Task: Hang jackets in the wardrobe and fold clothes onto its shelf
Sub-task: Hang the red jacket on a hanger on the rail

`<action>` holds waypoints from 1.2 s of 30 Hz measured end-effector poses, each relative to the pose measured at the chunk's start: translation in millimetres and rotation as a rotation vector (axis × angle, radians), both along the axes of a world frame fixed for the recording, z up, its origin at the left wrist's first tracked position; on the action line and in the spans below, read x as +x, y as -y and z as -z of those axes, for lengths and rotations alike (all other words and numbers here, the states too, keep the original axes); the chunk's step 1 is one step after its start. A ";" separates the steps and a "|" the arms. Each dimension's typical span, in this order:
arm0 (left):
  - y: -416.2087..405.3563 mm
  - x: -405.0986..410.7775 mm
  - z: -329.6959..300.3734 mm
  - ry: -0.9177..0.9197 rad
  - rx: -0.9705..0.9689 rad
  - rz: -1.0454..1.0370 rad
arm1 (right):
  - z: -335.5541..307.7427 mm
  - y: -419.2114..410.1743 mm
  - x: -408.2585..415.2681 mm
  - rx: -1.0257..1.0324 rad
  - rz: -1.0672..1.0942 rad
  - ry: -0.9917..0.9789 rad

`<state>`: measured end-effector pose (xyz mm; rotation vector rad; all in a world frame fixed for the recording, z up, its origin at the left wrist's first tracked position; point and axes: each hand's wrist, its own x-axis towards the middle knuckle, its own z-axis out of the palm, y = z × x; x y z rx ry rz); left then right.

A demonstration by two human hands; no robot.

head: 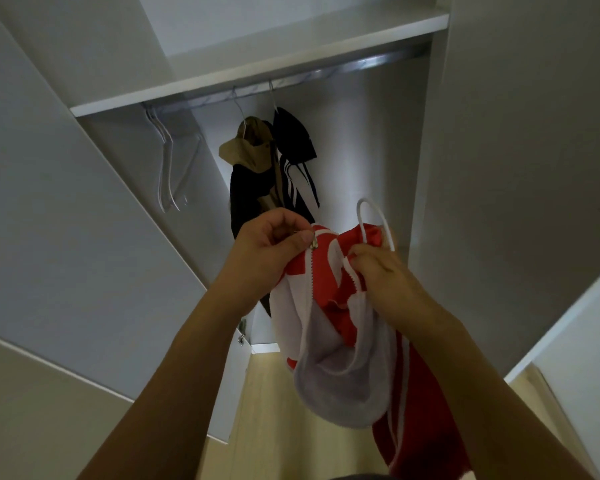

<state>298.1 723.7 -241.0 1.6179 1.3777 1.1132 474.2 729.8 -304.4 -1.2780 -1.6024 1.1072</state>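
Head view, the only view: a person stands before an open white wardrobe point(499, 168), both bare arms raised toward it. Between the hands hangs a red and white hooded jacket point(329, 271), held up in the air in front of the wardrobe opening, below the rail and not yet on it.

The left hand point(271, 244) has its fingers point(303, 239) clenched in a pinch on the metal zip pull point(308, 244) at the top of the jacket's front. The right hand point(378, 271) has its fingers curled, grasping the fabric by the collar, just beside a loop of white drawstring point(374, 216) that stands up above the hood. The pale grey hood lining point(340, 386) sags open beneath the hands.

Inside, a metal rail point(326, 72) runs under a white shelf point(257, 64). Two garments already hang there on wire hangers: a tan and dark jacket point(253, 157) and, touching it on the right, a black jacket point(293, 140) with white stripes. Well to the left, clear empty hangers point(170, 168) hang on the same rail.

The step in hand looks like hanging jackets, and this one seems to be getting its zip dealt with first. Whether a hanger already sits inside it, I cannot tell. The next move likely calls for a hanger in the shoulders, then a lift to the rail.

White shapes on the red cloth may be lettering, but folds hide them; no writing or brand can be read.
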 end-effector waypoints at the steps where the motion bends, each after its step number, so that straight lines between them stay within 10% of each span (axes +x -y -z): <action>1: 1.1 0.8 1.2 -0.006 -0.011 0.001 | 0.4 -0.2 0.7 -0.014 -0.028 -0.017; 27: 24.9 7.1 9.3 -0.203 -0.060 0.089 | -6.0 11.9 2.2 -0.081 -0.101 -0.220; 33: 32.4 3.1 24.7 -0.758 0.512 -0.089 | -1.6 0.7 -10.7 -0.116 0.026 -0.255; 36: 43.9 16.1 39.3 -0.990 0.483 0.070 | -5.6 -19.0 -7.3 -0.155 0.214 -0.350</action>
